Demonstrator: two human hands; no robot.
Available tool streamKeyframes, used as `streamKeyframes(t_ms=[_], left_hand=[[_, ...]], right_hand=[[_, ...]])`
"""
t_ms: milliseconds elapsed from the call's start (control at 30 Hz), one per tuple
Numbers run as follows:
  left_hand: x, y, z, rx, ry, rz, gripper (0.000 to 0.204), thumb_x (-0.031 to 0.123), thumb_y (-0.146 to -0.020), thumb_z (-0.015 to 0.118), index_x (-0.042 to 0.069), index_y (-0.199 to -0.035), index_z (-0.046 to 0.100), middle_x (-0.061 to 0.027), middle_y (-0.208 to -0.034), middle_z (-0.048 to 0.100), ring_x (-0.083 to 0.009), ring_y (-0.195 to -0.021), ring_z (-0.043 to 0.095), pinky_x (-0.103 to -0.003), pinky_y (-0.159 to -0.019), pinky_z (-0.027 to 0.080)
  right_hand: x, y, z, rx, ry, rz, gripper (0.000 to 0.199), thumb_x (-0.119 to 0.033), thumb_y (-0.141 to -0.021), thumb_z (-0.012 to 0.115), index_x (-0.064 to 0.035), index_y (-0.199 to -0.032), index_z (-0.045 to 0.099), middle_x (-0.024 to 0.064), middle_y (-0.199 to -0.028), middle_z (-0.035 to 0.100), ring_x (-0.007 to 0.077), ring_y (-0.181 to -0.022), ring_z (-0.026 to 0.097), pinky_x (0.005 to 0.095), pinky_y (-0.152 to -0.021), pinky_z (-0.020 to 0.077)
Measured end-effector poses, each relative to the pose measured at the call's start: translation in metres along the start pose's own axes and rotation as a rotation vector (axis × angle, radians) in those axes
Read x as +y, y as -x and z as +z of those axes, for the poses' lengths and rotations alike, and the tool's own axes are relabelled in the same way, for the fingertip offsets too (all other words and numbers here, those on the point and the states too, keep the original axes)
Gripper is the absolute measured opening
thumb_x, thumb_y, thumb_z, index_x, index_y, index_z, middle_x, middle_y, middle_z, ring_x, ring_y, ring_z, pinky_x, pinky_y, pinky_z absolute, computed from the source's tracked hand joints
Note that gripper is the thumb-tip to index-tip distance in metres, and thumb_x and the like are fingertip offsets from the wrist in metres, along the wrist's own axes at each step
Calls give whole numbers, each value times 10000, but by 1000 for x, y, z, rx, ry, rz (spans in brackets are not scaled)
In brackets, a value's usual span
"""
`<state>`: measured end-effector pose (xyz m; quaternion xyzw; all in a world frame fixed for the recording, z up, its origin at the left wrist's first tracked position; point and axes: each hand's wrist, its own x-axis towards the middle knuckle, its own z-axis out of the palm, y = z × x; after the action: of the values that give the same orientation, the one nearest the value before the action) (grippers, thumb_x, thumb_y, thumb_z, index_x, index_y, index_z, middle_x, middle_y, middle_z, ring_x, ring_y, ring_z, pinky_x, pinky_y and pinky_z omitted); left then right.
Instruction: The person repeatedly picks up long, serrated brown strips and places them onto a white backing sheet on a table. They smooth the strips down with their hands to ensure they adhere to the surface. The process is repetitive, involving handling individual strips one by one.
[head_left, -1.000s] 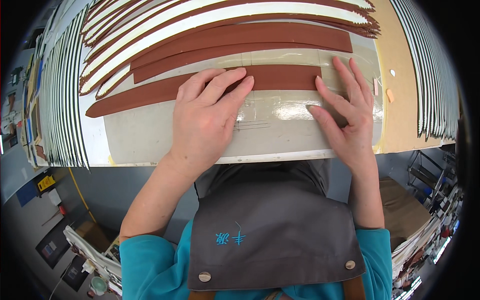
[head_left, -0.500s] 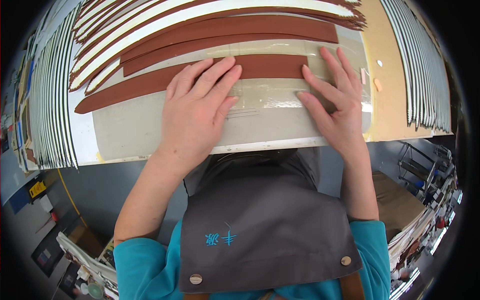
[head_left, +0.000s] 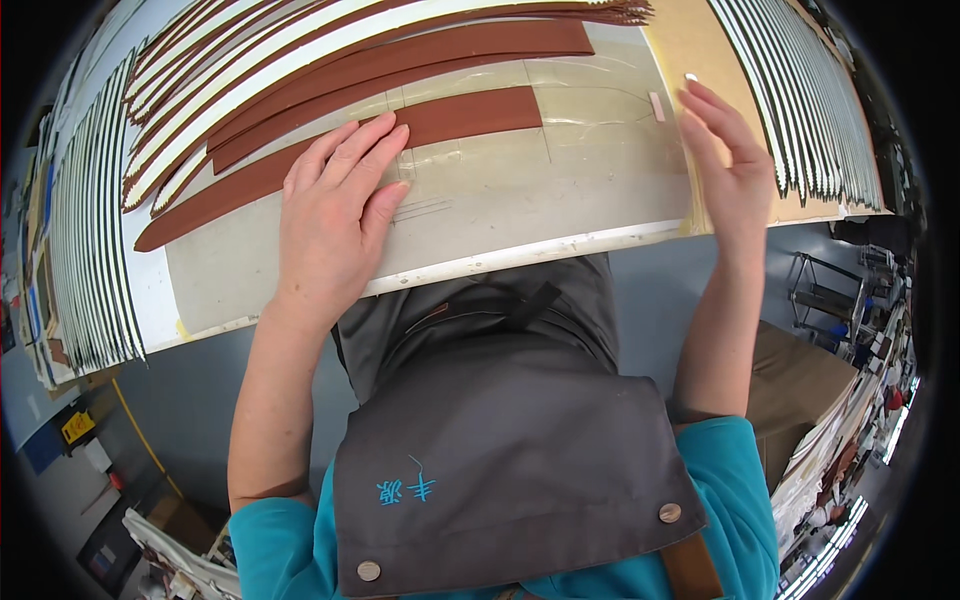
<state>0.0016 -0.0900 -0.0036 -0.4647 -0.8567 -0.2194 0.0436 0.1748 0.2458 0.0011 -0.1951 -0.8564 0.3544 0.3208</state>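
right hand (head_left: 728,170) lifted off brown strip (head_left: 330,150)

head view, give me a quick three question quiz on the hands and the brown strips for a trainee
1. True or false: the left hand lies flat, palm down, on a brown strip and the clear sheet.
2. The right hand is: A) gripping a brown strip, B) raised open with nothing in it, C) pressed flat on the clear sheet.
3. What lies stacked along the table's left side?

Key: 1 true; 2 B; 3 thin striped black-and-white strips, laid side by side.
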Motion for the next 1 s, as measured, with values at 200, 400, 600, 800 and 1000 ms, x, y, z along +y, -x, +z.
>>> streamKeyframes(t_ms=[200,400,600,800,1000], left_hand=[[1,-1,-1,-11,-13,6,422,200,-971,681,137,-1387,651,-11,-1459,607,-306,-1355,509,-463,-1145,382],[2,0,-5,-30,-23,0,423,188,-974,675,135,-1393,646,-14,-1464,604,-306,-1364,503,-447,-1147,385],[1,-2,-4,-39,16,-1,423,201,-982,670,140,-1400,641,-13,-1467,602,-300,-1366,502,-449,-1152,387],[-2,-1,-4,-47,23,6,430,164,-985,662,133,-1413,640,-21,-1494,588,-300,-1397,483,-429,-1159,384],[-5,-5,-4,-52,40,16,423,147,-982,657,115,-1404,643,-38,-1491,589,-316,-1404,476,-430,-1168,378]], right_hand=[[1,7,-31,-34,-88,323,210,-123,-933,772,-60,-1132,794,9,-994,773,77,-902,685,233,-835,529],[-51,3,62,-219,42,-273,240,-128,-853,812,-96,-1091,806,27,-1091,783,215,-1077,682,352,-988,504],[-37,-7,85,-237,134,-404,242,-146,-817,830,-122,-1057,819,-3,-1120,785,241,-1152,654,412,-1076,446],[-46,-6,83,-235,222,-474,192,-152,-825,823,-117,-1014,827,-11,-1116,786,258,-1139,649,422,-1079,425],[-51,-4,79,-249,327,-522,195,-159,-831,814,-129,-1023,826,-4,-1150,771,273,-1154,635,451,-1097,402]])
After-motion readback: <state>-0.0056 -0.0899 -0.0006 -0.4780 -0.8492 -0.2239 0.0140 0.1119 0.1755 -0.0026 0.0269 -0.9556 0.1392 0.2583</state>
